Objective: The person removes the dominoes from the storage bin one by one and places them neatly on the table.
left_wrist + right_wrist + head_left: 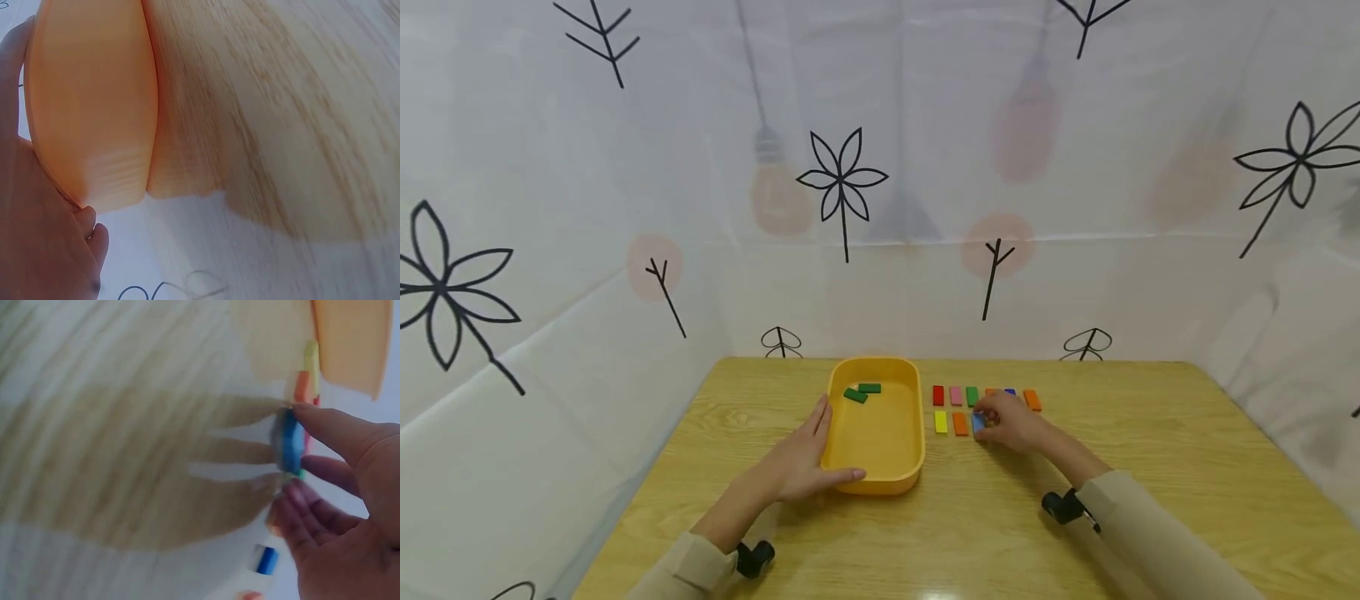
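Note:
A yellow plastic tub [880, 485] stands on the table with two dark green blocks [869, 388] inside. My left hand [801, 462] rests against its near left corner, fingers straight along the left wall and thumb along the front rim. To the right of the tub, my right hand [1013, 423] pinches a light blue flat block [290, 442] between thumb and finger at the end of the front row. Beside it lie an orange block [960, 424] and a yellow block [941, 422]. The other right fingers overlap part of the back row.
The back row holds a red block [938, 396], a pink block [956, 396], a green block [972, 396], a dark blue block [267, 560] and orange ones, one orange block [1033, 400] at its right end. A patterned white cloth [895, 292] hangs behind the wooden table [880, 550].

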### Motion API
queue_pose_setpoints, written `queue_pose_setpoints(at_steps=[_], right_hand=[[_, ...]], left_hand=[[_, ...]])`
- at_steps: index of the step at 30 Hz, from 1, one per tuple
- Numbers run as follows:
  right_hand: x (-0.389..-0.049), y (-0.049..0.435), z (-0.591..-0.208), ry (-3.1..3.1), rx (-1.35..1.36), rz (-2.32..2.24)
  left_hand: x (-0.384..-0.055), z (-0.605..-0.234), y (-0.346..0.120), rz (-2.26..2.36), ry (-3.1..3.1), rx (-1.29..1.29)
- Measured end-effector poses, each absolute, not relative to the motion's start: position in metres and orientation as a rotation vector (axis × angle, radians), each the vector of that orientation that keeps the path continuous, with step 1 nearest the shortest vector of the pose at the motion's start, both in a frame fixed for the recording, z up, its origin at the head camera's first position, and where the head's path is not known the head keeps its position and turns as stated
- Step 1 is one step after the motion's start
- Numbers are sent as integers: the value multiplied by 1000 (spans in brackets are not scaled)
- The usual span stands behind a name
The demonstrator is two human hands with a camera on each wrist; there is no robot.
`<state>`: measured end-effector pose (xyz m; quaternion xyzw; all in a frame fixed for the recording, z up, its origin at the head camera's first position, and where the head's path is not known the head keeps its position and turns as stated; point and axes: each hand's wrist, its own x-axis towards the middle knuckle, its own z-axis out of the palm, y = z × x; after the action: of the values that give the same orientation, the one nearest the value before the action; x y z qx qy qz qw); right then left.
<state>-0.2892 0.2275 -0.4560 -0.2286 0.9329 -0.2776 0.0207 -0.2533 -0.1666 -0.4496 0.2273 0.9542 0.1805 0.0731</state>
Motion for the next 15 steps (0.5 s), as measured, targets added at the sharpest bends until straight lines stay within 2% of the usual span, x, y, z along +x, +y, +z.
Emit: queue_pose_setpoints(at_steps=[6, 15], right_hand=[[-286, 216, -429, 2904, -814, -799], [-286, 168, -382, 2848, -974, -787]], left_hand=[[-255, -449, -166, 565, 2860, 675], [-255, -450, -167, 576, 2850, 653]])
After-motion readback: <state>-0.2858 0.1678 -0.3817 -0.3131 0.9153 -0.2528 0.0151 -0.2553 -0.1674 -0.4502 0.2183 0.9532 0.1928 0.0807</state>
